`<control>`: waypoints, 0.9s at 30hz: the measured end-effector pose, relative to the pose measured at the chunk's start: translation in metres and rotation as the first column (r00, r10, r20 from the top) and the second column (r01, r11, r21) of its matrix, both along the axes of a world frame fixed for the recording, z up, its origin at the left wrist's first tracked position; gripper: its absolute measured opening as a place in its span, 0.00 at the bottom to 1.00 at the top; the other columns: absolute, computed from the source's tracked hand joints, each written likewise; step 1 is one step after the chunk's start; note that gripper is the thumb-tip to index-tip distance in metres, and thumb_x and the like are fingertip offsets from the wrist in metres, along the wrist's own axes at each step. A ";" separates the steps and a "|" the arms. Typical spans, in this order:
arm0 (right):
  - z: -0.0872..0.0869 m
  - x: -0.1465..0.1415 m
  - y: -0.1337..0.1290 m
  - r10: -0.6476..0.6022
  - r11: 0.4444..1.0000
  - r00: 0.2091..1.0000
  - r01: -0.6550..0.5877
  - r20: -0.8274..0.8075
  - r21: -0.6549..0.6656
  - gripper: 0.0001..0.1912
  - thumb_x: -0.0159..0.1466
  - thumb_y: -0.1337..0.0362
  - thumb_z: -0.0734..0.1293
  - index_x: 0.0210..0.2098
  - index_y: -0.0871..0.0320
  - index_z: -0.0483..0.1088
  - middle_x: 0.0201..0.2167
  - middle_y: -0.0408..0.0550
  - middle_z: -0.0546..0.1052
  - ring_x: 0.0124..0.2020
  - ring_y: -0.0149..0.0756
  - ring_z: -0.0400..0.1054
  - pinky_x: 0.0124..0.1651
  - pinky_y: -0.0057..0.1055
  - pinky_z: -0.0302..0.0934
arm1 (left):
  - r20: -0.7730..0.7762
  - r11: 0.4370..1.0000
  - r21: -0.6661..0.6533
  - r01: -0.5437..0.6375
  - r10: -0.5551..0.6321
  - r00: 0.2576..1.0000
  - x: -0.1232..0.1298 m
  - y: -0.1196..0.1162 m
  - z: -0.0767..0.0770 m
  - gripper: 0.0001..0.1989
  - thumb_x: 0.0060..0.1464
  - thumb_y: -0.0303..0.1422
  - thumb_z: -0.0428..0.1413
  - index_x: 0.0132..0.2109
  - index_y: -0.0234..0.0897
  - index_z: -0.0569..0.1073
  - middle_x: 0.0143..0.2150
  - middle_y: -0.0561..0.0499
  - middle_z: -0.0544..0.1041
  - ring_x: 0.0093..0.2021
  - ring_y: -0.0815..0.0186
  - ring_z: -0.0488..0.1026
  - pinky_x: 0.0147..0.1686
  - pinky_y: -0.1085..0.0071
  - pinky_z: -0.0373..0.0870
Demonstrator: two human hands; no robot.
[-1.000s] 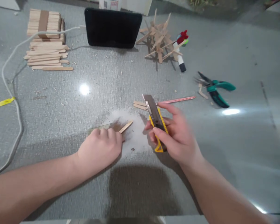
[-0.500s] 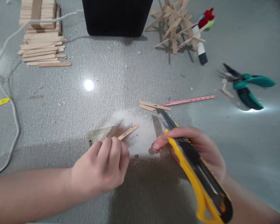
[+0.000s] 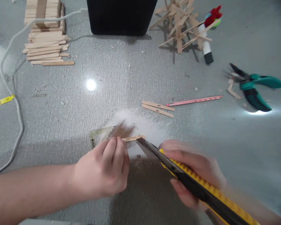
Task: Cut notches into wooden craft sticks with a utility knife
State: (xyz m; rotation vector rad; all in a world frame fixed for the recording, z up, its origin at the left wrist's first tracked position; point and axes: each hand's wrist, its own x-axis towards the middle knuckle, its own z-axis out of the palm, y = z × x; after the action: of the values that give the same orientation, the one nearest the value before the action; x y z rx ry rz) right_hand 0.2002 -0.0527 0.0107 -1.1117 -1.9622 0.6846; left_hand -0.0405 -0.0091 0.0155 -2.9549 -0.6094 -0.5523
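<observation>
My left hand [image 3: 107,167] is closed around one end of a wooden craft stick [image 3: 131,138], which has small dark marks drawn on it. A yellow and black utility knife [image 3: 189,175] lies in the closed grip of my right hand [image 3: 192,168], slightly blurred. Its extended blade reaches left, and the tip meets or overlaps the stick near its free end; whether it touches the wood I cannot tell. Under the stick is a patch of white powder [image 3: 150,125] with brownish dust in it. Just beyond lie two marked craft sticks [image 3: 158,110].
A pink pencil [image 3: 194,101] touches the two sticks. Green-handled pliers [image 3: 254,82] lie at right. At the back stand a black box [image 3: 121,18] and a structure of glued sticks [image 3: 179,25]. Stacked craft sticks [image 3: 46,47] and a white cable [image 3: 21,118] are at left.
My right hand has turned the knife and brought its blade from above the two loose sticks down to the held stick. The held stick now lies more level.
</observation>
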 end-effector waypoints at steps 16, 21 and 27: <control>-0.009 0.005 0.005 -0.049 0.998 0.998 0.048 -0.034 -0.030 0.19 0.57 0.74 0.67 0.48 0.56 0.70 0.29 0.45 0.76 0.27 0.33 0.72 0.27 0.29 0.68 | 0.085 0.904 -0.404 0.140 -0.116 0.990 -0.004 0.049 -0.005 0.11 0.64 0.26 0.53 0.36 0.33 0.79 0.41 0.50 0.82 0.43 0.62 0.80 0.40 0.66 0.79; -0.009 0.008 0.010 -0.019 1.000 1.000 0.019 -0.008 -0.005 0.16 0.61 0.71 0.64 0.47 0.56 0.72 0.36 0.49 0.80 0.35 0.36 0.77 0.35 0.30 0.72 | 0.132 0.855 -0.487 0.179 -0.130 0.983 -0.004 0.058 -0.011 0.10 0.64 0.26 0.53 0.38 0.36 0.79 0.43 0.53 0.82 0.48 0.64 0.77 0.47 0.66 0.73; -0.013 0.009 0.009 0.001 0.999 0.999 0.000 0.034 -0.032 0.17 0.60 0.69 0.68 0.48 0.56 0.71 0.41 0.50 0.81 0.38 0.37 0.79 0.40 0.30 0.75 | 0.119 0.816 -0.547 0.184 -0.142 0.983 -0.002 0.064 -0.012 0.08 0.64 0.31 0.55 0.42 0.38 0.79 0.43 0.50 0.81 0.45 0.64 0.74 0.49 0.64 0.68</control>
State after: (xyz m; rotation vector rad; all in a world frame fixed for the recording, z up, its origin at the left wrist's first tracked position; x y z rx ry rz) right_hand 0.2094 -0.0439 -0.0025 -1.1494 -1.9870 0.7042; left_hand -0.0427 0.0547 0.0033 -3.5844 -0.6122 -0.5796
